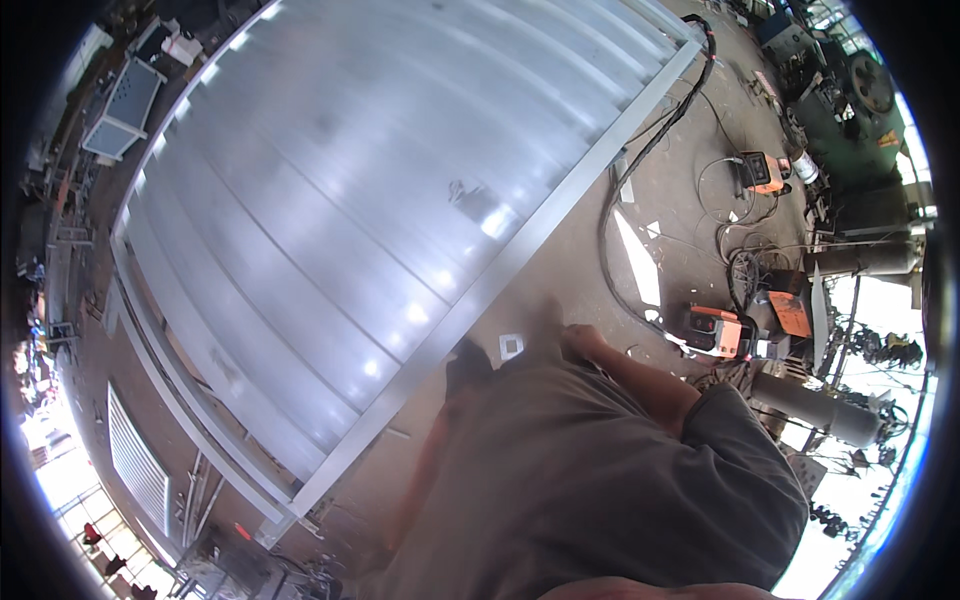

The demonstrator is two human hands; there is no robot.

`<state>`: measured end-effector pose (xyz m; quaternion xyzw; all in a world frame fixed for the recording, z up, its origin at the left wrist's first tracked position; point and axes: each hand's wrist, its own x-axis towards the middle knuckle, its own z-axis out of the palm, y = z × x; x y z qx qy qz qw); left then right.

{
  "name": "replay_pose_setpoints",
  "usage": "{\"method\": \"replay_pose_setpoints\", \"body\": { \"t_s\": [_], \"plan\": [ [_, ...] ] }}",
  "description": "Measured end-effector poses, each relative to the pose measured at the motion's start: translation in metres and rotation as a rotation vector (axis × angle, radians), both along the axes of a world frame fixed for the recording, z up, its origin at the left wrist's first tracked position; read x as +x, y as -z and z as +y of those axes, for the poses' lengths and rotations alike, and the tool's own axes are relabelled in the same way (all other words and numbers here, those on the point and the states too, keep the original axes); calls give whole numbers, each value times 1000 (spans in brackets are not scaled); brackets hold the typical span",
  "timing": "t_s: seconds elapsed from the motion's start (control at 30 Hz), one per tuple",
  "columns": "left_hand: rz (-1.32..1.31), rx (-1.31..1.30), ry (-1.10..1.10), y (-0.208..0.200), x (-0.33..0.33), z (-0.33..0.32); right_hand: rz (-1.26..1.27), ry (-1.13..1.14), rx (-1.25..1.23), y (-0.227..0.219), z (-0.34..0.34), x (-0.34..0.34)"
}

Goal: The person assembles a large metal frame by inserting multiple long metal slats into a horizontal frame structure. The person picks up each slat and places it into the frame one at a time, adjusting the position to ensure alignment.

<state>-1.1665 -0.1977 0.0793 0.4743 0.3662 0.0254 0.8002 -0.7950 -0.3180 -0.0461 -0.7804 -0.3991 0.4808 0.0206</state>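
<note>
A large silvery corrugated metal panel in a pale metal frame spreads out in front of me and to my left. My left arm hangs down close to the frame's near edge. My left hand is smeared and dim, so its fingers do not show clearly. A dark shape, perhaps a shoe, lies just beyond it. My right hand hangs low beside my grey shirt, apart from the panel. Its fingers are mostly hidden, and I see nothing plainly held. Between the hands shows a small pale square with a square centre.
A thick black cable runs along the frame's right side. Orange-and-black machines and a second orange unit stand on the floor at the right, among loose cables. Grey cylinders lie beyond. A slatted panel is at the left.
</note>
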Motion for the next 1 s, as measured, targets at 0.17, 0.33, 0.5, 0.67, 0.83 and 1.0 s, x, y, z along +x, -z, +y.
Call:
{"method": "replay_pose_setpoints", "body": {
  "t_s": [0.17,0.33,0.5,0.67,0.83,1.0],
  "plan": [
    [-104,-100,-37,-37,103,-14,-74,-163,15,29,-35,62],
    [-189,-155,13,-77,204,-31,-6,196,143,29,-83,149],
    [-198,-137,205,-113,293,-37,324,650,71,-19,-129,225],
    [-12,91,523,-121,383,-32,738,525,658,-123,-173,273],
    [49,207,700,-109,459,-5,859,784,502,-175,-213,304],
    [-84,587,844,-66,571,31,616,846,611,-132,-212,369]
  ]
}}
